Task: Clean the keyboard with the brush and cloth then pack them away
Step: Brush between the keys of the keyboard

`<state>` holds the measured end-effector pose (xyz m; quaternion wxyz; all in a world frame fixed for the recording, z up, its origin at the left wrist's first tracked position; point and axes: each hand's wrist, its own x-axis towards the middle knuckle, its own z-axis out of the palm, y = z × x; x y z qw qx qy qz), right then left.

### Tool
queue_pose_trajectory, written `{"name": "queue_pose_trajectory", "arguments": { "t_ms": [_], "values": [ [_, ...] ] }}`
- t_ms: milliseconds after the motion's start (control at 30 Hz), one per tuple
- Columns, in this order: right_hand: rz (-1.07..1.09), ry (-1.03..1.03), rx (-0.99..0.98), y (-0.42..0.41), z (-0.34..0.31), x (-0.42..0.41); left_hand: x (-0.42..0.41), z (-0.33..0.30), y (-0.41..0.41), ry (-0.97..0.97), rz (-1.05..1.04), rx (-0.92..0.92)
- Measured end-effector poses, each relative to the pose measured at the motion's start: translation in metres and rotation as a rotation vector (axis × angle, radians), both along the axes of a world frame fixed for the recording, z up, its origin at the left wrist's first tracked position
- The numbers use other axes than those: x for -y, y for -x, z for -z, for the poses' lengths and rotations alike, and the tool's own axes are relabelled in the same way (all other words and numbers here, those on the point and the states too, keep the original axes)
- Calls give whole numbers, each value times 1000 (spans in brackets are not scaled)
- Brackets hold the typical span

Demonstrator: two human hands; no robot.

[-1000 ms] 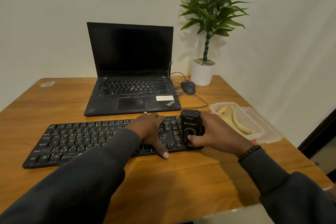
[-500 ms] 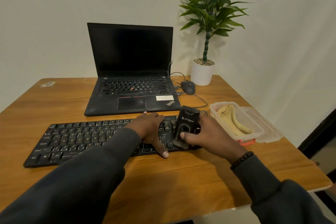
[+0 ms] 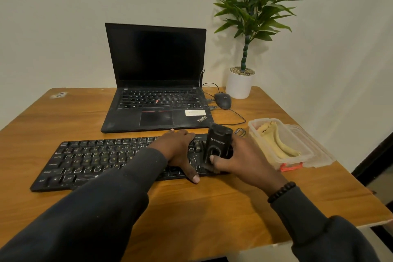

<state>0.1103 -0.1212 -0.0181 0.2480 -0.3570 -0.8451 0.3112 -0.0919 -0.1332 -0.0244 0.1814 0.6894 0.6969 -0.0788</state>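
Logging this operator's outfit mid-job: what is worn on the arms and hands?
Both arms wear long dark charcoal fabric sleeves: the left sleeve reaches its wrist, and the right sleeve ends short of its wrist. A black beaded bracelet circles the right wrist. The left hand and right hand are bare: no gloves, rings or watch visible.

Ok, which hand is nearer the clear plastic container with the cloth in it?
Right. The right hand grips the brush just beside the container; the left hand rests on the keyboard, farther away.
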Motion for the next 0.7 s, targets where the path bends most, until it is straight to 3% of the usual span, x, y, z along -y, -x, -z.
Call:
{"name": "queue_pose_trajectory", "arguments": {
  "t_ms": [333, 700],
  "values": [
    [108, 22, -28, -2, 6, -14, 0, 1, 0, 5, -1, -2],
    [-87, 45, 85, 1, -3, -10, -2, 3, 2, -3, 7, 9]
  ]
}}
